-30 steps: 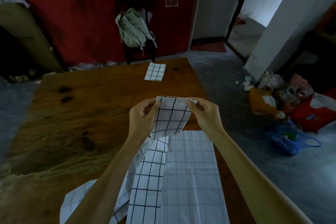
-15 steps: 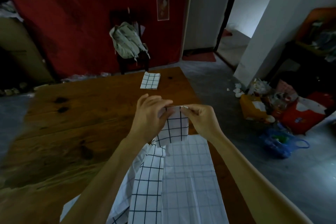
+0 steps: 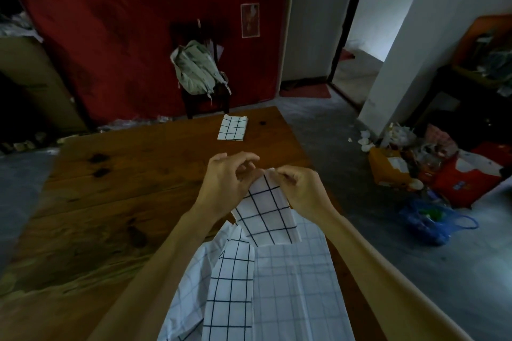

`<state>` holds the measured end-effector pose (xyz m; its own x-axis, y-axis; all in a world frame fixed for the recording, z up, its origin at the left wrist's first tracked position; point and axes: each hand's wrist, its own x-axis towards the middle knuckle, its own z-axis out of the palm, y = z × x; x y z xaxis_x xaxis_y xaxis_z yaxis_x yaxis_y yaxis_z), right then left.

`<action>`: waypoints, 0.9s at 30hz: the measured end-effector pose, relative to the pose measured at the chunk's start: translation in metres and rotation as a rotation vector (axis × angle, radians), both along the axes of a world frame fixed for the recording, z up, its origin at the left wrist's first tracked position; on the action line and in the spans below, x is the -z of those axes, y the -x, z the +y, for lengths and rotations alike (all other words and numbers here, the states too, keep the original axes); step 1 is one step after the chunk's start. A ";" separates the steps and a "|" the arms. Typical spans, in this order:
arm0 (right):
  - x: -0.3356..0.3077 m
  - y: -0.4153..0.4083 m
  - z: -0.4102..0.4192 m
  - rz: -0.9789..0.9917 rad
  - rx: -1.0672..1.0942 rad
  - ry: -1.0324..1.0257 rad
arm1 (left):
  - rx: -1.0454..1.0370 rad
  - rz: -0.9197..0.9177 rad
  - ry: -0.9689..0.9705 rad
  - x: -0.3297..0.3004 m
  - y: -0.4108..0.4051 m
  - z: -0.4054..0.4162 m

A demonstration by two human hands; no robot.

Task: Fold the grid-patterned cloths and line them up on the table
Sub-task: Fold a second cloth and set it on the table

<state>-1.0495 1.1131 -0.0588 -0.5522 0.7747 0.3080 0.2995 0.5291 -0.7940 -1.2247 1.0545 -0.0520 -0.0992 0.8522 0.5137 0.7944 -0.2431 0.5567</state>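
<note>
Cloth (image 3: 267, 213) top edge between both hands

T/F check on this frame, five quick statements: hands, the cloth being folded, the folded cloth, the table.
1. Both hands pinch the top edge of the held cloth. True: left hand, right hand.
2. One folded cloth lies at the far end of the table. True.
3. The folded cloth sits on the chair. False: the chair holds a backpack.
4. The held cloth lies flat on the table. False: its upper part is lifted.
5. More grid cloths lie near the person. True.
</note>
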 end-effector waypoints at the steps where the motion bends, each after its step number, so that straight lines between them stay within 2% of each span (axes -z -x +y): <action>1: 0.000 0.001 0.000 -0.021 -0.017 -0.021 | 0.035 0.015 0.012 -0.001 -0.001 0.001; 4: 0.001 0.004 0.004 -0.111 -0.035 -0.064 | 0.123 0.062 0.024 -0.001 -0.003 0.007; 7: 0.003 0.007 0.008 -0.156 -0.045 -0.084 | 0.128 0.026 0.020 0.002 -0.005 0.010; 14: 0.039 -0.007 0.004 -0.177 -0.018 0.083 | -0.065 -0.037 -0.037 0.002 0.009 0.015; 21: 0.068 -0.016 -0.001 -0.204 0.019 0.117 | -0.165 -0.052 -0.015 0.006 0.021 0.019; 25: 0.081 -0.029 0.001 -0.346 0.021 0.148 | -0.178 -0.028 0.005 0.013 0.023 0.017; 27: 0.091 -0.041 0.003 -0.548 -0.020 0.158 | -0.185 -0.022 0.006 0.015 0.025 0.017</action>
